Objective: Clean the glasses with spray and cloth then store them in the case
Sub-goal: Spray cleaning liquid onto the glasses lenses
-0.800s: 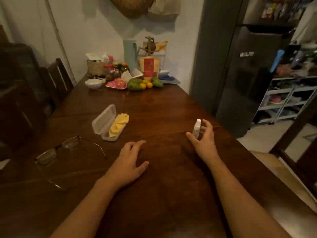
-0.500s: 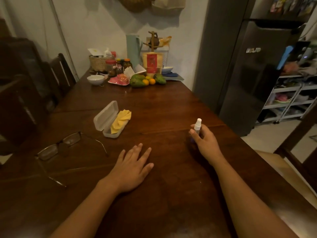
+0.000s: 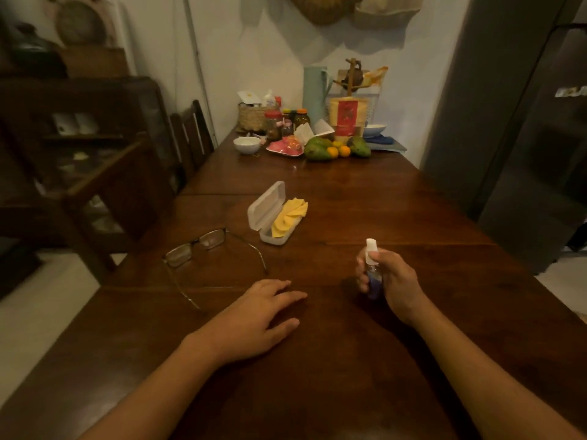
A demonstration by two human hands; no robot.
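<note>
My right hand (image 3: 392, 282) grips a small spray bottle (image 3: 371, 249) with a white cap and bluish body, lifted just above the dark wooden table (image 3: 365, 360). My left hand (image 3: 260, 319) rests flat on the table, fingers relaxed, holding nothing. A pair of thin-framed glasses (image 3: 197, 246) lies with its arms unfolded to the left, beyond my left hand. Behind them a white glasses case (image 3: 265, 211) lies open with a yellow cloth (image 3: 287, 215) in its tray.
At the table's far end stand a white bowl (image 3: 246, 144), a woven basket (image 3: 254, 117), jars, a pale jug (image 3: 314, 93), a pink plate and fruit (image 3: 320, 149). Wooden chairs (image 3: 190, 134) line the left side. A dark fridge (image 3: 524, 122) stands to the right.
My right hand closed round the spray bottle and lifted it toward me. My left hand slid a little and stayed flat. The camera turned left.
</note>
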